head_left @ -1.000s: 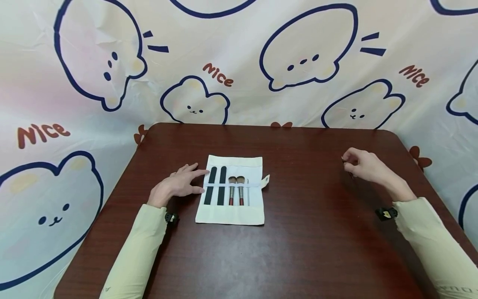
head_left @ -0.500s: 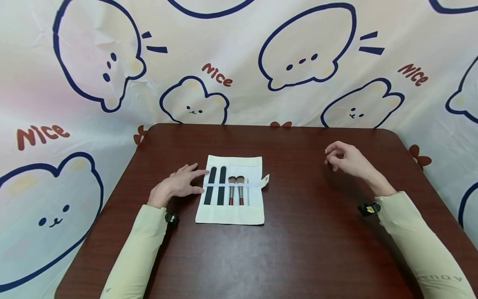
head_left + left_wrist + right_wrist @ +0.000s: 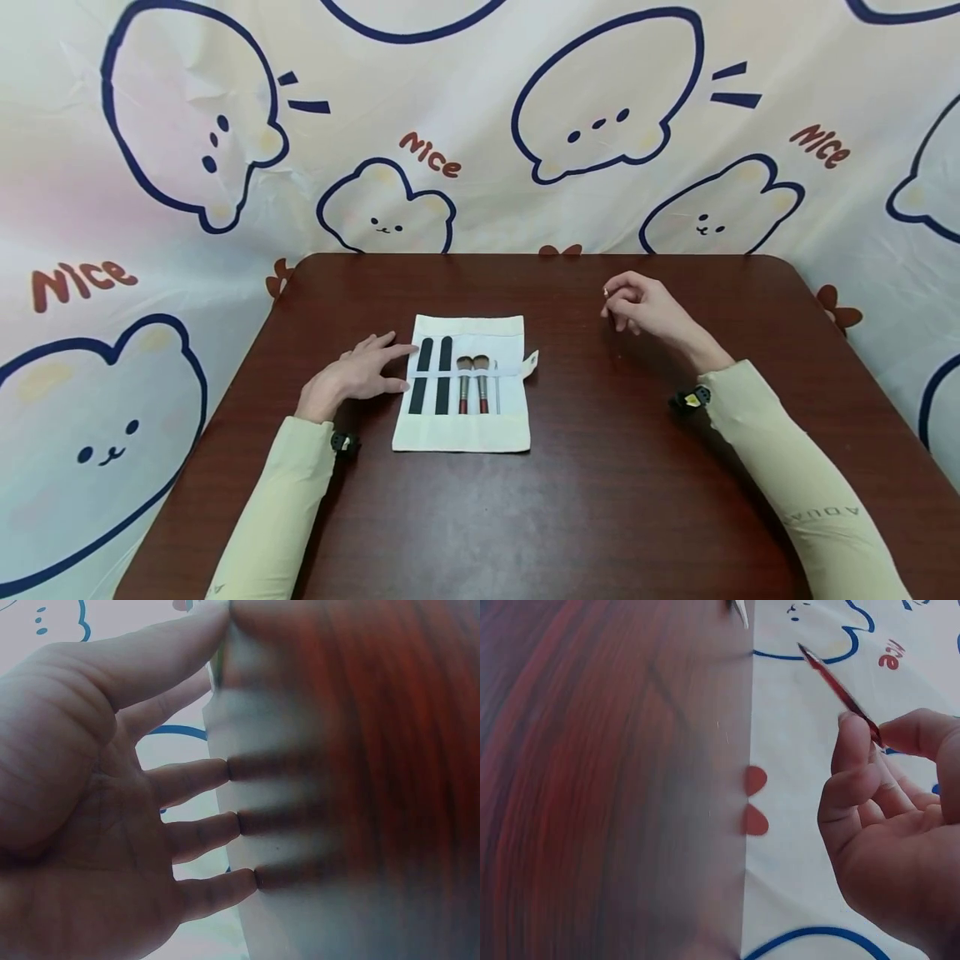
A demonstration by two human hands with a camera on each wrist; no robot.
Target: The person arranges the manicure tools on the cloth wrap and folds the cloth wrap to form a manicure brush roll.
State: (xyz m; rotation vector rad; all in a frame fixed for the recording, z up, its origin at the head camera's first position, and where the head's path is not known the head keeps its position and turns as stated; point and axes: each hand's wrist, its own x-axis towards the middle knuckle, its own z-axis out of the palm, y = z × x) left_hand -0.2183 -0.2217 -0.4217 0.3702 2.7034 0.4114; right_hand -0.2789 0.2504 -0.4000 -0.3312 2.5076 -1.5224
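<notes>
A cream cloth tool roll lies unfolded on the table. Under its white elastic band sit two flat black strips, two small makeup brushes with red handle ends, and a thin silvery stick. My left hand rests at the roll's left edge, fingers spread, index finger and thumb touching the cloth. Over the table, right of the roll, my right hand pinches a slim red tool between thumb and fingers. Its pointed, dark metallic tip shows in the right wrist view; its exact kind is unclear.
The dark red-brown table has rounded far corners. A printed curtain with bear outlines hangs behind it and along both sides. The roll's small tab sticks out at its right edge.
My right hand has moved left across the table toward the roll, carrying the slim red tool. The left hand and the roll have stayed in place.
</notes>
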